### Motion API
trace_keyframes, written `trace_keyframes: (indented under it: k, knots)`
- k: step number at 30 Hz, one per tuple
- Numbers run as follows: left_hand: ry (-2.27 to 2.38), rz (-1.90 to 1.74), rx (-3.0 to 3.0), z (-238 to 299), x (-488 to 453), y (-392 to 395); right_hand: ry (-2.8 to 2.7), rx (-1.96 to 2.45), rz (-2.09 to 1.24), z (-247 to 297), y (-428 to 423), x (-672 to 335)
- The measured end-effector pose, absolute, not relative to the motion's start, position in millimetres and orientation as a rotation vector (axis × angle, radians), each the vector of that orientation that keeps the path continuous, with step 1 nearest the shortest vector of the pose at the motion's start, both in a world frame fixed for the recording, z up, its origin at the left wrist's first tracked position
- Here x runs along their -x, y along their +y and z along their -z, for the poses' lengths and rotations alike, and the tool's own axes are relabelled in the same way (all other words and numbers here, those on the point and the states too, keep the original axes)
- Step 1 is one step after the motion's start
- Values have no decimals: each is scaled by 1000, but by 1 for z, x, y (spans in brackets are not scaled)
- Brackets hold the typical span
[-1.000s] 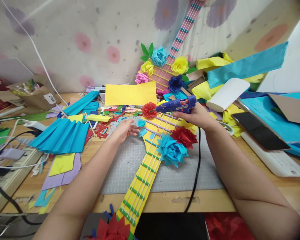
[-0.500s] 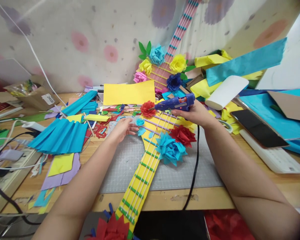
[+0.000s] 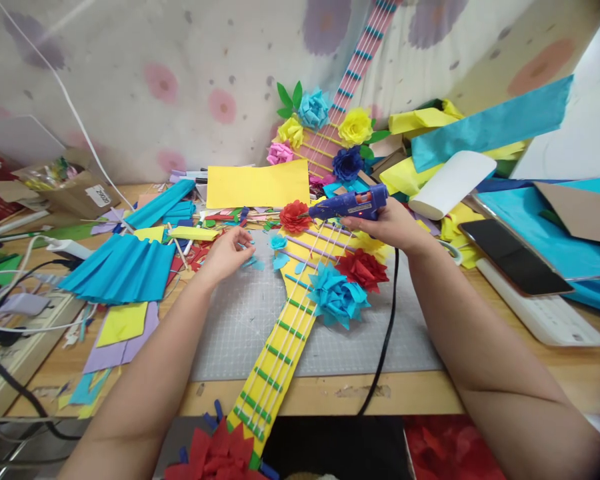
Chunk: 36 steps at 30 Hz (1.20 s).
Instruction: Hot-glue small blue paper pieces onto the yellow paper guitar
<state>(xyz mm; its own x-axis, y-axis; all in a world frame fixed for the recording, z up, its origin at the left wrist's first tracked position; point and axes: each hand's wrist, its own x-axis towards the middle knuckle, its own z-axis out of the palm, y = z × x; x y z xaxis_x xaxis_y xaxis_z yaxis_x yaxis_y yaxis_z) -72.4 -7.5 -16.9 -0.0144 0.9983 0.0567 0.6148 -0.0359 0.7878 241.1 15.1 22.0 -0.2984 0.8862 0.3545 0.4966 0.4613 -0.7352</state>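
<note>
A yellow paper guitar (image 3: 280, 347) with green frets and white strings lies on a grey cutting mat (image 3: 240, 320). Red (image 3: 361, 268), blue (image 3: 336, 297) and small red (image 3: 295, 215) paper flowers sit on its body. My right hand (image 3: 387, 227) grips a blue glue gun (image 3: 350, 202) whose nozzle points left at the small red flower. My left hand (image 3: 227, 253) hovers left of the guitar body, fingers curled, pinching a small blue paper piece (image 3: 253, 262). A small blue flower (image 3: 279, 242) lies just right of it.
Folded blue paper (image 3: 120, 270), yellow sheets (image 3: 257, 185) and scraps crowd the left and back. A second pink paper guitar (image 3: 330, 113) leans on the wall. A phone (image 3: 517, 257) and white keyboard (image 3: 540, 313) lie at the right. The gun's black cord (image 3: 383, 347) runs off the front edge.
My left hand has drawn back to the left, away from the small blue flower, with a blue paper bit in its fingers. The glue gun has hardly moved.
</note>
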Motion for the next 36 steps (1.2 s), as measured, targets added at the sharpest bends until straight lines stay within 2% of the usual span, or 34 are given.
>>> trace_keyframes:
  k: [5,16,25,31,36]
  knots:
    - [1553,-379,-2250,26,85,-5,-1975,1145,-652,-21,17,-243]
    - [1601,-242,-2199,28,82,-5,-2032,1195,-604,-19,17,-242]
    - [1467,-463,-2202,26,83,-4,-2053,1201,-555,-20,15,-241]
    - [1270,-794,-1726,21,79,-5,-2084,1178,-563,-21,13,-239]
    - [1255,-866,-1490,16,73,-9,-2118,1150,-578,-21,10,-234]
